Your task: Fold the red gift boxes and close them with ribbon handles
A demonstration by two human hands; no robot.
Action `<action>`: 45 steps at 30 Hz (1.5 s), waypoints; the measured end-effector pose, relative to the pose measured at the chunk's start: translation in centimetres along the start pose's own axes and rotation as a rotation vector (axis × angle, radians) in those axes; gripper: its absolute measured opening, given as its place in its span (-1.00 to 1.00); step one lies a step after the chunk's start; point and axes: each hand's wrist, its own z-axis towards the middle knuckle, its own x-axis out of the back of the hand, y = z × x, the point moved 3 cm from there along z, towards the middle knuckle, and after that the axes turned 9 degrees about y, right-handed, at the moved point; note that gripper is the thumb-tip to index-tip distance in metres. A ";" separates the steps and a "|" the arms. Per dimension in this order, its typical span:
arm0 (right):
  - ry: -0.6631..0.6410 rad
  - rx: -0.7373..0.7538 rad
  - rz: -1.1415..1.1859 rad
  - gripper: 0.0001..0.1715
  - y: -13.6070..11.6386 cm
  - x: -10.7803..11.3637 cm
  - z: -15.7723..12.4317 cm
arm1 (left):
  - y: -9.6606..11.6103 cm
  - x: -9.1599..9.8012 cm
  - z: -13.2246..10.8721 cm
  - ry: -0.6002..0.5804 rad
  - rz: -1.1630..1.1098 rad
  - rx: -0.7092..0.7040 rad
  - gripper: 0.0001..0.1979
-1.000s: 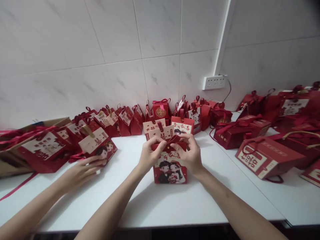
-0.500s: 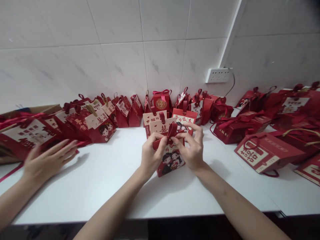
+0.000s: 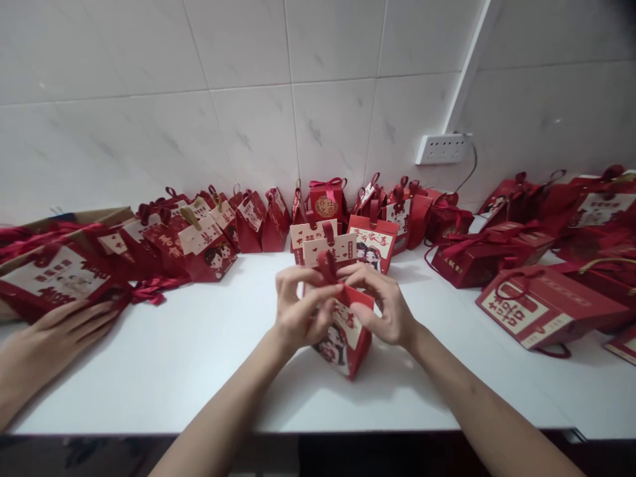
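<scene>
A small red gift box (image 3: 358,351) with a cartoon couple on its cream front stands upright, one corner toward me. My left hand (image 3: 301,311) is closed on its top left side, with the fingers bent near the red ribbon loop (image 3: 326,263). On the top right, my right hand (image 3: 385,306) grips the box with thumb in front and fingers behind. Parts of the box's top lie hidden behind my fingers. Just behind it are a box with a cream tag (image 3: 342,249) and another red box with a cartoon couple (image 3: 372,242).
Another person's hand (image 3: 74,338) lies by a red box (image 3: 59,275) at the left. Several red gift boxes line the tiled wall (image 3: 248,126). Larger red boxes (image 3: 551,301) fill the right side. A power strip (image 3: 444,150) is on the wall, above the white table (image 3: 199,371).
The gift box has turned, so a corner now faces me, and it has come a little nearer. My fingers have shifted off the ribbon loop's base. The other person's hand moved left and nearer.
</scene>
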 end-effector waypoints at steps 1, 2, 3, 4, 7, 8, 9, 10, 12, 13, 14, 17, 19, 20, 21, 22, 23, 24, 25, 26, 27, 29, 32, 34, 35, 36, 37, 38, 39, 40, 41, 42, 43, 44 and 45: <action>0.000 -0.031 -0.005 -0.90 0.1 0.1 0.0 | -0.4 0.1 0.0 0.040 0.016 0.078 -0.75; 0.004 -0.066 -0.006 -0.89 0.3 0.1 0.1 | -0.8 0.2 0.1 0.081 0.005 0.170 -0.67; 0.009 -0.105 -0.003 -0.87 0.5 0.1 0.1 | -1.2 0.3 0.1 0.113 -0.035 0.275 -0.58; 0.015 -0.146 0.002 -0.86 0.7 0.0 0.0 | -1.6 0.2 0.2 0.117 -0.097 0.390 -0.52; 0.054 -0.188 0.007 -0.87 1.4 -0.4 -0.2 | -2.2 -0.5 0.3 -0.033 -0.289 0.720 -0.71; 0.098 -0.160 -0.022 -0.86 1.5 -0.5 -0.3 | -2.2 -0.7 0.3 -0.087 -0.306 0.794 -0.81; 0.154 -0.101 -0.072 -0.81 1.6 -0.5 -0.4 | -2.1 -0.8 0.4 -0.117 -0.297 0.839 -0.85; 0.213 -0.015 -0.138 -0.74 1.5 -0.6 -0.5 | -2.0 -0.8 0.5 -0.122 -0.274 0.859 -0.84; 0.286 0.167 -0.291 -0.67 1.2 -0.9 -0.7 | -1.9 -0.7 0.7 -0.089 -0.221 0.861 -0.82; 0.291 0.231 -0.357 -0.69 1.0 -1.1 -0.8 | -1.8 -0.7 0.8 -0.068 -0.204 0.856 -0.83; 0.282 0.268 -0.407 -0.72 0.9 -1.2 -0.8 | -1.7 -0.6 0.8 -0.053 -0.195 0.850 -0.85; 0.251 0.275 -0.467 -0.78 0.8 -1.5 -0.8 | -1.5 -0.7 0.8 -0.030 -0.190 0.842 -0.89; 0.245 0.284 -0.466 -0.80 0.8 -1.5 -0.8 | -1.4 -0.7 0.7 -0.018 -0.185 0.841 -0.90; 0.246 0.291 -0.464 -0.81 0.8 -1.5 -0.8 | -1.4 -0.7 0.7 -0.012 -0.183 0.841 -0.90; 0.247 0.296 -0.463 -0.82 0.8 -1.5 -0.8 | -1.4 -0.7 0.7 -0.008 -0.184 0.840 -0.91; 0.248 0.301 -0.462 -0.82 0.8 -1.5 -0.8 | -1.4 -0.6 0.7 -0.005 -0.185 0.837 -0.91; 0.247 0.303 -0.461 -0.83 0.8 -1.5 -0.8 | -1.4 -0.6 0.7 -0.003 -0.186 0.833 -0.92; 0.246 0.304 -0.460 -0.84 0.8 -1.5 -0.8 | -1.4 -0.6 0.6 -0.002 -0.185 0.828 -0.92; 0.244 0.304 -0.459 -0.84 0.9 -1.5 -0.8 | -1.4 -0.6 0.6 -0.003 -0.184 0.826 -0.92; 0.242 0.305 -0.458 -0.84 0.8 -1.5 -0.8 | -1.4 -0.6 0.6 -0.002 -0.183 0.822 -0.92; 0.238 0.303 -0.457 -0.81 0.8 -1.5 -0.8 | -1.4 -0.6 0.6 -0.003 -0.183 0.820 -0.92; 0.226 0.296 -0.460 -0.67 0.8 -1.6 -0.7 | -1.4 -0.6 0.6 0.002 -0.189 0.823 -0.91; 0.218 0.278 -0.460 -0.41 0.9 -1.8 -0.7 | -1.4 -0.7 0.6 0.015 -0.198 0.834 -0.91; 0.226 0.284 -0.437 -0.38 0.8 -1.8 -0.7 | -1.4 -0.7 0.6 0.017 -0.195 0.838 -0.90; 0.227 0.286 -0.430 -0.43 0.8 -1.8 -0.8 | -1.5 -0.7 0.6 0.014 -0.190 0.840 -0.90; 0.224 0.285 -0.428 -0.48 0.8 -1.8 -0.8 | -1.5 -0.7 0.6 0.010 -0.183 0.843 -0.90; 0.215 0.280 -0.436 -0.53 0.8 -1.8 -0.8 | -1.5 -0.7 0.6 0.007 -0.177 0.846 -0.90; 0.206 0.274 -0.452 -0.55 0.8 -1.8 -0.8 | -1.5 -0.7 0.6 0.007 -0.172 0.849 -0.89; 0.201 0.268 -0.472 -0.54 0.8 -1.8 -0.8 | -1.5 -0.7 0.5 0.008 -0.170 0.853 -0.89; 0.199 0.267 -0.486 -0.50 0.8 -1.8 -0.8 | -1.5 -0.6 0.5 0.011 -0.171 0.856 -0.89; 0.202 0.269 -0.489 -0.46 0.7 -1.8 -0.8 | -1.5 -0.6 0.5 0.013 -0.174 0.859 -0.89; 0.211 0.273 -0.484 -0.43 0.7 -1.8 -0.9 | -1.4 -0.6 0.5 0.014 -0.178 0.859 -0.89; 0.217 0.276 -0.476 -0.44 0.7 -1.8 -0.9 | -1.4 -0.6 0.5 0.014 -0.179 0.860 -0.89; 0.218 0.278 -0.465 -0.48 0.8 -1.8 -0.9 | -1.4 -0.6 0.5 0.012 -0.178 0.860 -0.89; 0.210 0.275 -0.456 -0.54 0.8 -1.8 -0.9 | -1.3 -0.6 0.5 0.010 -0.178 0.860 -0.89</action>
